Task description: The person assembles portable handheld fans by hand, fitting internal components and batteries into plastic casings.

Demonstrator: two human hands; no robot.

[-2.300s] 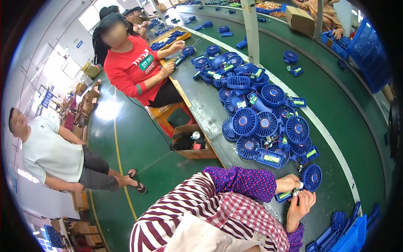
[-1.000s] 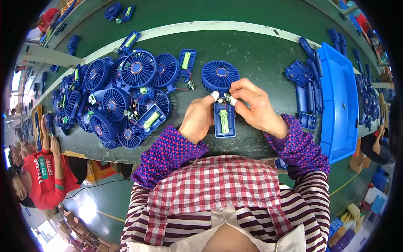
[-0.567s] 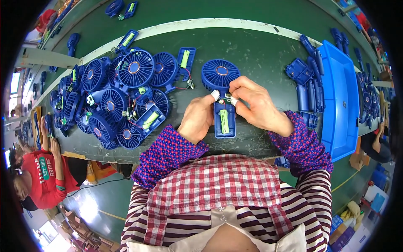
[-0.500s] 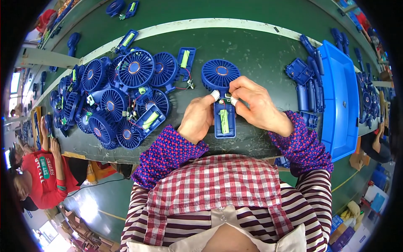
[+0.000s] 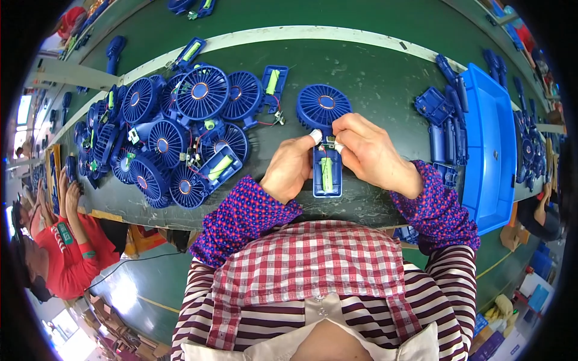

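A blue handheld fan (image 5: 324,105) lies in front of me, its round grille pointing away and its open handle toward me. A pale green battery (image 5: 327,174) sits in the handle, below a small circuit board (image 5: 329,143) with thin wires. My left hand (image 5: 288,167) grips the handle's left side, the thumb, in a white finger cover, pressed near the board. My right hand (image 5: 378,155) is closed at the board's right side, its thumb and forefinger pinched there. Whatever is between those right fingertips is mostly hidden.
A heap of similar blue fans (image 5: 162,144) with exposed boards and batteries fills the bench to the left. Blue handle covers (image 5: 435,105) lie at the right, beside a blue plastic tray (image 5: 475,207). Another person in red (image 5: 78,265) works at the far left.
The whole view has shifted slightly, with the bench things a little further right. Both hands stay on the fan at the board, with hardly any change in their grip.
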